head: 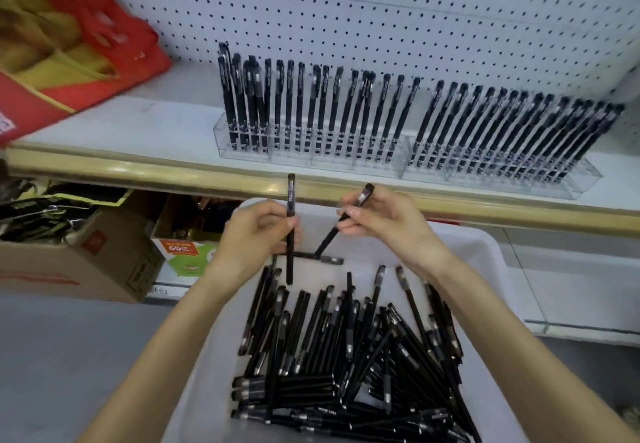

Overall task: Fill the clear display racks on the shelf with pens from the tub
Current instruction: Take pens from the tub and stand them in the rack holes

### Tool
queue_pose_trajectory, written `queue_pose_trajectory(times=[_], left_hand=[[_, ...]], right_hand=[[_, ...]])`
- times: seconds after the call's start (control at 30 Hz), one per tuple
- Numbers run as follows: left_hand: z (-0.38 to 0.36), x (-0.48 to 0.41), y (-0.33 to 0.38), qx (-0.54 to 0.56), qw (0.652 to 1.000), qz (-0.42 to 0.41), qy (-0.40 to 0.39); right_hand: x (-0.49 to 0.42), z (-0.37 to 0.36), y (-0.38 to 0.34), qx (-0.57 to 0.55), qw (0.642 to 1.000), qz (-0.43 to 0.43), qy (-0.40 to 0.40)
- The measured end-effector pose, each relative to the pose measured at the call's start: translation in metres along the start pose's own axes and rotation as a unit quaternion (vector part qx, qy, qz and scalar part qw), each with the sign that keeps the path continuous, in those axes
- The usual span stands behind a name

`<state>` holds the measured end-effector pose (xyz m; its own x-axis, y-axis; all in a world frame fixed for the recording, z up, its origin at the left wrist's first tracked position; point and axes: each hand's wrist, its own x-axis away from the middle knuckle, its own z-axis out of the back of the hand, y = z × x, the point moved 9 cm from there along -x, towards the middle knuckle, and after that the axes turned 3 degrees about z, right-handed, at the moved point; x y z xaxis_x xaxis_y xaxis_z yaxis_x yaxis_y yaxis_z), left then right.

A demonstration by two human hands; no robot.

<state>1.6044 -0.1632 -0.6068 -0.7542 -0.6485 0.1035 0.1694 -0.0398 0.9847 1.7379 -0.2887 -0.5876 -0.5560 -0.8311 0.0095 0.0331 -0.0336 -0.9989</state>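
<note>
Pen in each hand, mid-restock

Upright pen [290, 200] pinched in left hand [256, 231], tilted pen [363, 195] pinched in right hand [381, 221], above the tub [485, 245] lower centre. Next, I'd guess: slot both into gaps in the middle rack [311, 157] on the shelf [156, 124].

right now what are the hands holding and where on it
The left hand grips an upright black pen around its middle; the right hand pinches a tilted black pen just below its cap.
</note>
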Motion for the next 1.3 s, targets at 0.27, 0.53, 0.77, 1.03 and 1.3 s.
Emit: queue_pose_trajectory(times=[0.27, 0.53, 0.77, 1.03, 1.3], left_hand=[[0.064, -0.029, 0.047, 0.017, 0.994, -0.051, 0.096], [0.095, -0.054, 0.066, -0.233, 0.951, -0.089, 0.182], [0.090, -0.069, 0.070, -0.378, 0.900, -0.154, 0.150], [0.083, -0.074, 0.065, -0.430, 0.874, -0.169, 0.148], [0.082, -0.074, 0.066, -0.425, 0.874, -0.179, 0.152]], right_hand=[[-0.067, -0.037, -0.092, 0.036, 0.995, 0.082, -0.054], [-0.121, -0.038, -0.144, 0.209, 0.953, 0.206, 0.080], [-0.134, -0.050, -0.144, 0.258, 0.912, 0.298, 0.112], [-0.139, -0.049, -0.131, 0.290, 0.878, 0.347, 0.159], [-0.142, -0.066, -0.115, 0.417, 0.818, 0.371, 0.137]])
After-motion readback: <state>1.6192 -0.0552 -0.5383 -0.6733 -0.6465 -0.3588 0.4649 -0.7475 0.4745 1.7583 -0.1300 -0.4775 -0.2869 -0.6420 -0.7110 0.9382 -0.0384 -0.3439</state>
